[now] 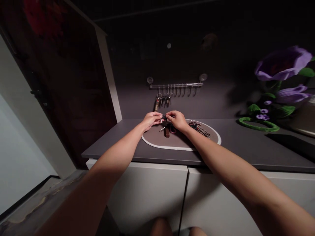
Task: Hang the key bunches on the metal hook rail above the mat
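My left hand and my right hand meet above an oval mat, fingers closed on a small bunch of keys between them. A brown key fob hangs or lies just below my fingers; which of the two I cannot tell. To the right of my right hand a pile of keys rests on the mat. On the wall behind, a clear hook rail carries several keys on its left hooks, along with a tag bearing letters.
Purple flowers with a green ring base stand at the right of the grey counter. White cabinet doors are below. A dark door is at the left.
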Available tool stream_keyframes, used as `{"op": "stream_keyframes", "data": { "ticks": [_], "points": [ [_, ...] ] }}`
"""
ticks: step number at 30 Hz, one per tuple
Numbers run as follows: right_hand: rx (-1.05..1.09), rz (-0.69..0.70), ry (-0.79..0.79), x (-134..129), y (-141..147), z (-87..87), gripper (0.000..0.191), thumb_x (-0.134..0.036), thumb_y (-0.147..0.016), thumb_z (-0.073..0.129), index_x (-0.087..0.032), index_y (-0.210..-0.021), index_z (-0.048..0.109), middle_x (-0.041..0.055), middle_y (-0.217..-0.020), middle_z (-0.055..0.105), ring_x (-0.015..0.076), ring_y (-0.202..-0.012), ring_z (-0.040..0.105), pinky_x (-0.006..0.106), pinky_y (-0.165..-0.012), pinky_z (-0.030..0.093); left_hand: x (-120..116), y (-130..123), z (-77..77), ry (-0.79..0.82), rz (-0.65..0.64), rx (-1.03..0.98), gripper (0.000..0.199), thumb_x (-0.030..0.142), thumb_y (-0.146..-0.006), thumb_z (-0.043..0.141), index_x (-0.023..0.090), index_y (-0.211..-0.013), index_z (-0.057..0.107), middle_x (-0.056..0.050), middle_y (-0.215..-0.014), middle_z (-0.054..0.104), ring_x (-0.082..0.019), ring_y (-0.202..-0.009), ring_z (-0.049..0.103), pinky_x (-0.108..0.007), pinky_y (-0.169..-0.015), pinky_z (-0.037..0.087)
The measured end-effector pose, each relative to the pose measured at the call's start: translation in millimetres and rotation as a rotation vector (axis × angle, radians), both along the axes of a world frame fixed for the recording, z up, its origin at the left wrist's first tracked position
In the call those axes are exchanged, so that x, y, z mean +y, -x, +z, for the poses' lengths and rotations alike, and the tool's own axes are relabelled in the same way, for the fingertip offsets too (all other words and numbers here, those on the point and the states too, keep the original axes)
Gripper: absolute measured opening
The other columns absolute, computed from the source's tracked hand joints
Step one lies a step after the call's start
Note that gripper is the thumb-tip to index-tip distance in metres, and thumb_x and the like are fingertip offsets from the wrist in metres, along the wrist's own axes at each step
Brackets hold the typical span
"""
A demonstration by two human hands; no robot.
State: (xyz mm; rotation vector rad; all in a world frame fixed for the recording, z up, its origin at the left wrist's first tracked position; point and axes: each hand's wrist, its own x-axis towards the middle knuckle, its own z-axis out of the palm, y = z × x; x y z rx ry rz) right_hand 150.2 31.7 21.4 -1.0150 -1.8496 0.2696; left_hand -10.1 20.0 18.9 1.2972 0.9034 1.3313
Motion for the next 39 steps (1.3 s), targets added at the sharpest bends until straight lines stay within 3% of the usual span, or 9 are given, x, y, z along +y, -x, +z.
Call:
{"op": "stream_keyframes", "data": {
  "ticks": [6,14,23,30,34,39],
  "points": [
    [0.116,0.098,0.018,6,-1,-3.7,0.013,-0.025,-0.073,0.057,-0.016,-0.077,0.065,0.003,-0.078,0.067,0.012,-0.071,0.058,0.024,-0.07,0.044,-3,-1,-1.3,0.028,-0.042,0.041,0.009,0.012,-0.073,0.063,0.011,-0.083,0.061,-0.004,-0.071,0.066,-0.011,-0.069,0.065,-0.028,-0.078,0.05],
    [0.275,0.165,0.097,14,-3,-5.9,0.017,-0.029,-0.07,0.058,-0.014,-0.076,0.063,0.0034,-0.074,0.065,0.0115,-0.067,0.057,0.024,-0.066,0.044,-1,-4,-3.6,0.014,-0.033,0.131,0.011,0.016,-0.072,0.065,0.011,-0.082,0.062,-0.007,-0.077,0.067,-0.01,-0.068,0.064,-0.02,-0.062,0.049],
    [0.259,0.076,0.103,5,-9,-0.1,0.015,-0.027,-0.068,0.059,-0.014,-0.073,0.065,0.0026,-0.072,0.067,0.0111,-0.067,0.059,0.022,-0.066,0.045,0,-9,-8.9,-0.097,-0.019,0.24,0.013,0.019,-0.069,0.065,0.01,-0.077,0.062,-0.004,-0.07,0.065,-0.007,-0.057,0.056,-0.017,-0.052,0.04],
    [0.343,0.085,0.157,4,-13,4.4,0.016,-0.027,-0.065,0.063,-0.014,-0.073,0.067,0.003,-0.073,0.068,0.0112,-0.065,0.06,0.022,-0.066,0.047,-1,-13,-12.2,-0.178,0.016,0.32,0.013,0.023,-0.069,0.064,0.011,-0.072,0.061,-0.003,-0.064,0.064,-0.007,-0.051,0.052,-0.019,-0.05,0.037],
    [0.458,0.136,0.192,8,-14,11.2,0.02,-0.03,-0.065,0.063,-0.012,-0.074,0.065,0.0031,-0.069,0.067,0.0104,-0.061,0.059,0.023,-0.063,0.047,-2,-14,-13.5,-0.192,0.043,0.327,0.011,0.022,-0.07,0.062,0.011,-0.072,0.06,-0.003,-0.062,0.064,-0.007,-0.05,0.052,-0.019,-0.051,0.038],
    [0.58,0.15,0.205,21,-16,32.1,0.019,-0.028,-0.064,0.064,-0.012,-0.073,0.064,0.0022,-0.067,0.065,0.009,-0.058,0.057,0.022,-0.061,0.049,-1,-16,-15.2,-0.222,0.074,0.34,0.008,0.019,-0.07,0.061,0.011,-0.07,0.059,-0.002,-0.06,0.063,-0.007,-0.049,0.051,-0.02,-0.051,0.038]
  ]
}}
